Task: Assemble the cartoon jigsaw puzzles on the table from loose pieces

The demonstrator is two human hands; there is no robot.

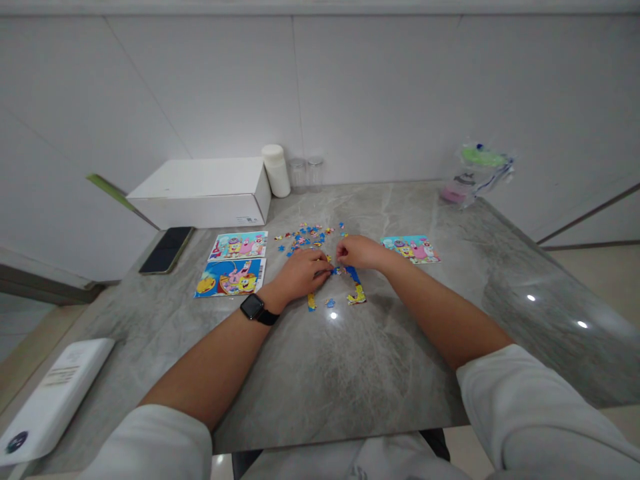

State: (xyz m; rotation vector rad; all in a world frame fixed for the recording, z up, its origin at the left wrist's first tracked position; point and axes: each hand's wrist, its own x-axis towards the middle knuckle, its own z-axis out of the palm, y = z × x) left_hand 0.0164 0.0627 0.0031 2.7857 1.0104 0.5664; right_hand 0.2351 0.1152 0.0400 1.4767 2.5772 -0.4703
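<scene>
My left hand (306, 272) rests palm down at the left of a partly joined jigsaw puzzle (358, 288), its fingertips on small pieces near the top edge. My right hand (361, 253) hovers at the puzzle's upper right, thumb and fingers pinched together; whatever is between them is too small to make out. The joined blue and yellow strip runs down below my right hand. A loose blue puzzle piece (331, 303) lies below my left fingertips. Beyond my hands spreads a heap of loose puzzle pieces (309, 235), partly hidden by my left hand.
Two cartoon picture cards (239, 245) lie left, another picture card (411, 249) right. A phone (167, 251), white box (200, 193), white bottle (277, 172) and two clear glasses (315, 175) stand farther back. A plastic bag (473, 179) sits back right, a white device (57, 393) front left.
</scene>
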